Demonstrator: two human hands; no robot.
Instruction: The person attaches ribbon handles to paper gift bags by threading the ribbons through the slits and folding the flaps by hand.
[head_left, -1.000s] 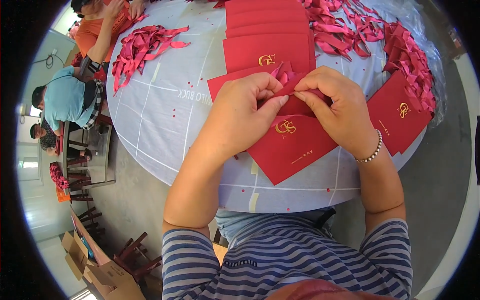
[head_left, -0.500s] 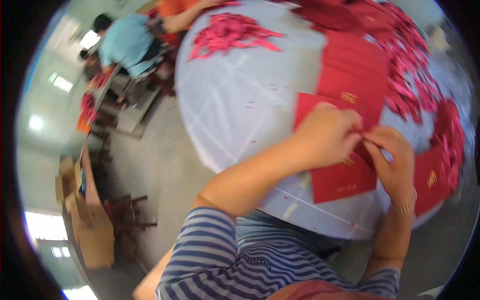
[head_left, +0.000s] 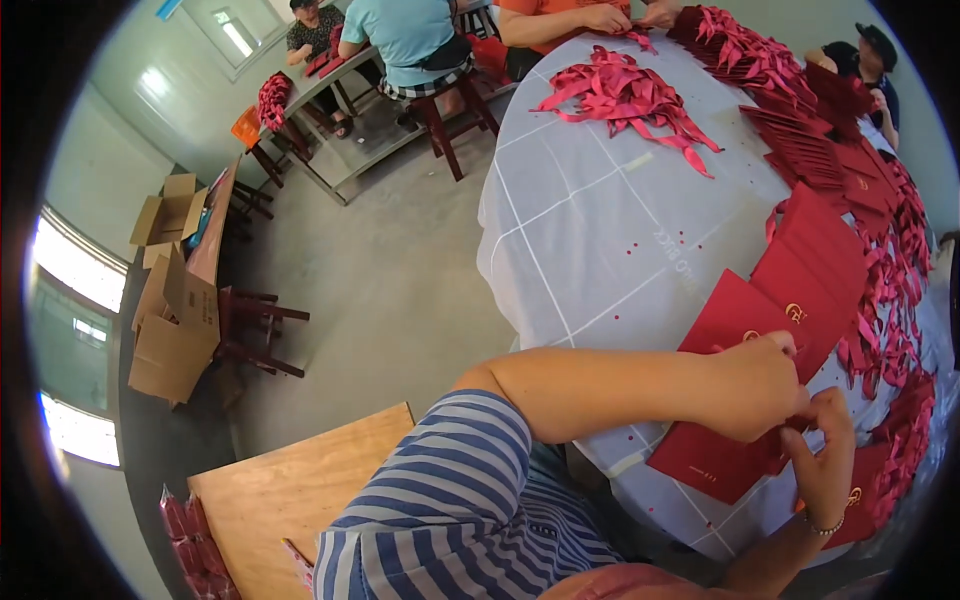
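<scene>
My left hand is closed in a pinch, its forearm stretched across the near side of the table over a flat red paper bag with gold print. Closed too, my right hand comes up from the lower right, a beaded bracelet on its wrist. The fingertips of both hands meet above the bag's right part. A little red shows around them, but what they pinch is mostly hidden. Just beyond lies an overlapping row of red bags. Another red bag rests right of my right hand.
A heap of pinkish-red ribbons lies on the plastic-covered round table. More ribbons and bag stacks line its far and right sides. Other people sit around. Cardboard boxes, a stool and a wooden board are left.
The view has swung left, so the table and my hands appear farther right and lower. My hands stay pinched together over the bag. The wooden board has come into view.
</scene>
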